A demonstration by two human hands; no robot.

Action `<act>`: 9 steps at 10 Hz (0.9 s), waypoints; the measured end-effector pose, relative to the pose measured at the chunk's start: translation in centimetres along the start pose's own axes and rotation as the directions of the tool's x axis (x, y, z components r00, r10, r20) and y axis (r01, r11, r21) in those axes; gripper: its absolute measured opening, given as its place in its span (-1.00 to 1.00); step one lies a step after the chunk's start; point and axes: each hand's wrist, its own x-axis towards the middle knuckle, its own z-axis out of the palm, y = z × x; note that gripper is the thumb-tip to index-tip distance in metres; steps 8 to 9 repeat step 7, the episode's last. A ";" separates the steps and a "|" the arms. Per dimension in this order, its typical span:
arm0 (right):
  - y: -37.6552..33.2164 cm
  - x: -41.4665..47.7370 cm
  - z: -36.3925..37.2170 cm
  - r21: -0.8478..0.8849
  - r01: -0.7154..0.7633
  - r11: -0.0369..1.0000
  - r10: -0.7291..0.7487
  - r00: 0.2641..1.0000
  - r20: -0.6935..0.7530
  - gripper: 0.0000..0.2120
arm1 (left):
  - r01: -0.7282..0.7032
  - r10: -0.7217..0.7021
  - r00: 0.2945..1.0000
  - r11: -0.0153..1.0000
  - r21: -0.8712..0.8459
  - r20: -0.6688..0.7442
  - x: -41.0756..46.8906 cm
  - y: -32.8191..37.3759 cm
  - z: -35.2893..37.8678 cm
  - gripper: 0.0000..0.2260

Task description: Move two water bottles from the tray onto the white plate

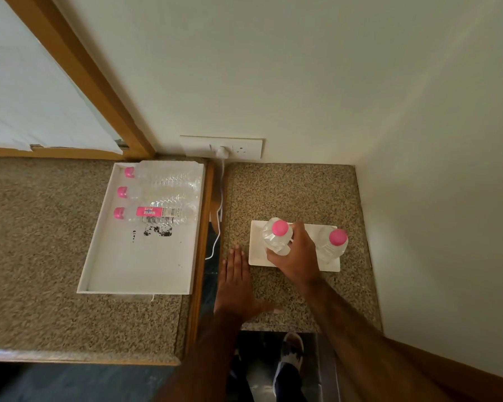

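A white rectangular plate (257,258) lies on the right granite counter. Two clear water bottles with pink caps stand upright on it: one at the left (276,236), one at the right (333,245). My right hand (295,256) is wrapped around the left bottle's body. My left hand (237,282) lies flat, fingers spread, on the counter just left of the plate, holding nothing. On the left counter a white tray (134,268) holds three more pink-capped bottles lying on their sides in its far half; the nearest (157,213) shows a pink label.
A gap with a wooden edge (199,256) separates the two counters. A white cable (219,210) runs down from a wall socket (224,147) into the gap. Walls close the right counter at the back and right. My foot (291,358) shows on the floor below.
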 end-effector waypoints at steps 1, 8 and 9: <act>0.1 -0.1 0.1 -0.017 0.024 1.000 -0.024 1.000 0.015 -0.43 | 0.001 -0.001 1.000 1.000 0.016 -0.002 0.0 -0.1 0.3 0.53; -6.4 -0.4 -5.4 -0.063 0.343 0.937 -0.330 0.930 0.161 0.29 | 0.024 -0.034 0.989 0.997 -0.069 -0.145 -1.2 0.1 -6.0 0.22; -6.4 -0.4 -5.4 -0.063 0.343 0.937 -0.330 0.930 0.161 0.29 | 0.024 -0.034 0.989 0.997 -0.069 -0.145 -1.2 0.1 -6.0 0.22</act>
